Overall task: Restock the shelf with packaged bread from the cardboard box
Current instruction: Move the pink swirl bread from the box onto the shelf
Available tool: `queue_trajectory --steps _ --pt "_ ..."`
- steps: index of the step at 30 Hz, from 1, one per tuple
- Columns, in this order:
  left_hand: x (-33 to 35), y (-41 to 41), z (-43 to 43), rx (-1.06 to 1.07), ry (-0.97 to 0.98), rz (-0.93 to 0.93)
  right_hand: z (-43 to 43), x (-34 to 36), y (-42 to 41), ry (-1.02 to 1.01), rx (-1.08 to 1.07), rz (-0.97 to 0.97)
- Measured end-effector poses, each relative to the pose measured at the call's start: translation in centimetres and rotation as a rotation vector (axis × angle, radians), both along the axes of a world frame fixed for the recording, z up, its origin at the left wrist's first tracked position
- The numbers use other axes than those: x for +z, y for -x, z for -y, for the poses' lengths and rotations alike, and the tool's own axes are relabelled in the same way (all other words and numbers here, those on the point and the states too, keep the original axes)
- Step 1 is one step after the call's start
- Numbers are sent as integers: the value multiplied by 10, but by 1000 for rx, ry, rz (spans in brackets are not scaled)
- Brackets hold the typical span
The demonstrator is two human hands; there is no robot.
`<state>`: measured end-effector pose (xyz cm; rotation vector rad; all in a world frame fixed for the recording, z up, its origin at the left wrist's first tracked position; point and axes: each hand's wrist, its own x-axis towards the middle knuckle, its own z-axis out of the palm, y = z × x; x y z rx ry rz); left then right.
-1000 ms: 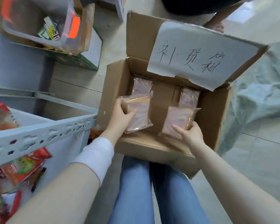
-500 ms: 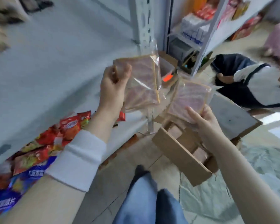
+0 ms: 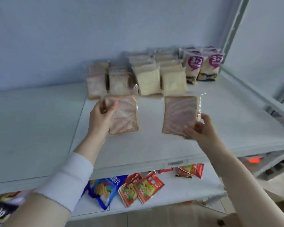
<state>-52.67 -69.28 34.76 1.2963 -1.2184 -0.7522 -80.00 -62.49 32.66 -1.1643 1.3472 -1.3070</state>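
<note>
The upper shelf [image 3: 39,120], a pale board, is spreading across most of the view, with a blue-grey wall standing behind it. The lower shelf [image 3: 187,190] is showing beneath its front edge.

Toward the back right corner of the upper shelf, stocked bread is standing upright in rows. The marbled packs [image 3: 97,82] are sitting furthest left. The pale packs [image 3: 147,79] are standing just beside them. The purple-labelled packs [image 3: 203,66] are filling the corner itself, next to the shelf's upright post.

Both forearms are reaching in over the front edge, the left one wearing a white cuff [image 3: 67,179]. The left hand [image 3: 102,118] is gripping the left bread pack [image 3: 125,115] by its left side, with the thumb lying over the face and the fingers curling behind. The right hand [image 3: 202,130] is pinching the right bread pack [image 3: 179,113] at its lower right corner, with the thumb in front and the fingers wrapping the edge. Both are clear-wrapped slices of pink-marbled bread. They are hanging above the middle of the upper shelf, apart from each other and just in front of the stocked rows. Whether either is touching the board is unclear.

On the lower shelf, a blue snack bag [image 3: 103,189] is lying near the front edge, with red packets [image 3: 143,187] lying just beside it to the right.
</note>
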Motion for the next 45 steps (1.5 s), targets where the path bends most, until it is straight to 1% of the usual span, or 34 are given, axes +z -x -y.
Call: queue_trajectory --steps 3,5,7,10,13,15,18,19,23,25,29,32,33,35,37,40,43,45 --pt "-18 -58 34 118 -70 -37 50 -11 -74 -24 102 -32" --pt "-25 -80 58 156 -97 -113 81 -15 -111 -47 135 -50" --pt "-28 -92 83 191 -104 -122 111 -17 -138 -64 132 -69" --pt "-29 -101 120 245 -103 -72 155 -18 -166 -28 43 -164" --pt "-33 -104 151 296 -115 52 190 -23 -178 8 -84 -348" --pt "-36 -100 167 320 -94 107 205 -27 -182 56 -162 -391" --pt "-37 -89 182 362 -47 136 213 -34 -187 173 -285 -398" --pt "-37 -86 185 371 -32 135 214 -36 -189 196 -305 -429" --pt "-39 -79 186 392 15 130 212 -44 -193 224 -352 -667" --pt "-38 -79 181 371 13 170 205 -42 -194 233 -363 -773" --pt "-36 -82 166 277 -83 359 187 -36 -195 179 -229 -881" --pt "-34 -82 144 236 -151 454 170 -32 -191 120 -134 -969" --pt "-33 -81 134 239 -133 514 161 -31 -189 109 -125 -975" --pt "-33 -76 112 211 -25 698 140 -29 -181 84 -145 -974" --pt "-29 -61 89 57 102 895 114 -25 -165 27 -169 -1016" --pt "-16 -11 59 -307 217 1201 69 -16 -119 -95 -178 -1191" --pt "-2 70 28 -564 307 1422 14 -4 -48 -278 -177 -1413" --pt "4 133 -1 -681 369 1534 -33 -1 5 -440 -201 -1485"
